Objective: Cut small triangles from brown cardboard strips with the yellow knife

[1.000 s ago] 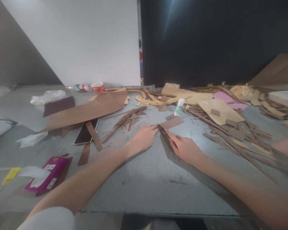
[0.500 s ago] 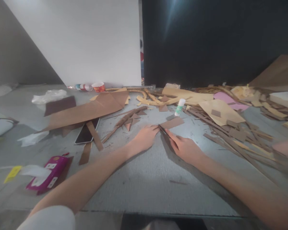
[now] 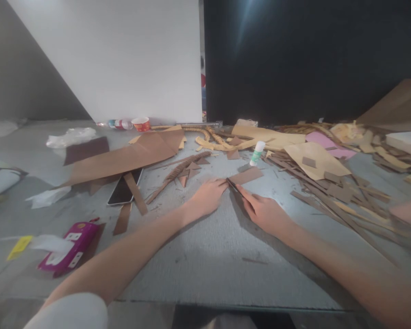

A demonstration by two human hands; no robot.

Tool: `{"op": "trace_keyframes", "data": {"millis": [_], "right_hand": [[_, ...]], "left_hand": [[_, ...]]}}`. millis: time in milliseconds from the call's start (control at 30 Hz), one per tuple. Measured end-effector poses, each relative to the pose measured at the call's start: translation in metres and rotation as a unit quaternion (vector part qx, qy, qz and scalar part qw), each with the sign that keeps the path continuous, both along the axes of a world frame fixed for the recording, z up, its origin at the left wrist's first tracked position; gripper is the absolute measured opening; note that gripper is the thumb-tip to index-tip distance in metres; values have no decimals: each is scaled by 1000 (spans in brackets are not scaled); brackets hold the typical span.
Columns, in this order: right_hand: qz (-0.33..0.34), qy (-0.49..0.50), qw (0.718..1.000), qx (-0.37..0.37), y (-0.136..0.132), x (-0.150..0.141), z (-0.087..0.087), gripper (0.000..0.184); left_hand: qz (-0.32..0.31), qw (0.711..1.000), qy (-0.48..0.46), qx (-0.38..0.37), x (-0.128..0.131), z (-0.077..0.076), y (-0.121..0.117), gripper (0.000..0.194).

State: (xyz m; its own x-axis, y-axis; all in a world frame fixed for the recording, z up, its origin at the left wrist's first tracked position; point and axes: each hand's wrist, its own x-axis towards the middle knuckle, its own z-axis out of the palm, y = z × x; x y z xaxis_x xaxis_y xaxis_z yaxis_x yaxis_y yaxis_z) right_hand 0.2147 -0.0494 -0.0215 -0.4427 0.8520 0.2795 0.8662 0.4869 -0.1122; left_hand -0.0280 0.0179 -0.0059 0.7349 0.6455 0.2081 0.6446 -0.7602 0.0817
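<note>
Still, the right hand (image 3: 269, 214) is gripping a dark piece (image 3: 233, 185) beside the left hand (image 3: 208, 196), whose hold is unclear. Work is apparently pausing.

The right grip (image 3: 265, 214) partly hides a slim dark object (image 3: 234, 187), kind unclear.

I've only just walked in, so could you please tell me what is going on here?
A person's right grip holds a thin dark object, its far end close to the left grip; whether that one holds anything is unclear. A brown strip lies just beyond them, with a green-and-white tube standing behind it.
</note>
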Motion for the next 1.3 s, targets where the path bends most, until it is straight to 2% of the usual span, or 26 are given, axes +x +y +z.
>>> {"op": "trace_keyframes", "data": {"millis": [267,467,567,867,1300], "right_hand": [[1,-6,1000,-14,0,0,4,58],[5,8,999,-37,5,1,6,56],[-1,27,999,-43,7,-1,12,55],[-28,52,996,-70,5,-12,36,54],[-24,72,994,-83,2,-8,43,54]], "left_hand": [[-7,1000,22,3,-1,5,0,50],[-4,1000,-6,-7,-1,6,-2,53],[-1,1000,-13,-14,0,6,-2,56],[10,1000,25,-11,4,13,-7,52],[10,1000,25,-15,4,10,-4,52]]}}
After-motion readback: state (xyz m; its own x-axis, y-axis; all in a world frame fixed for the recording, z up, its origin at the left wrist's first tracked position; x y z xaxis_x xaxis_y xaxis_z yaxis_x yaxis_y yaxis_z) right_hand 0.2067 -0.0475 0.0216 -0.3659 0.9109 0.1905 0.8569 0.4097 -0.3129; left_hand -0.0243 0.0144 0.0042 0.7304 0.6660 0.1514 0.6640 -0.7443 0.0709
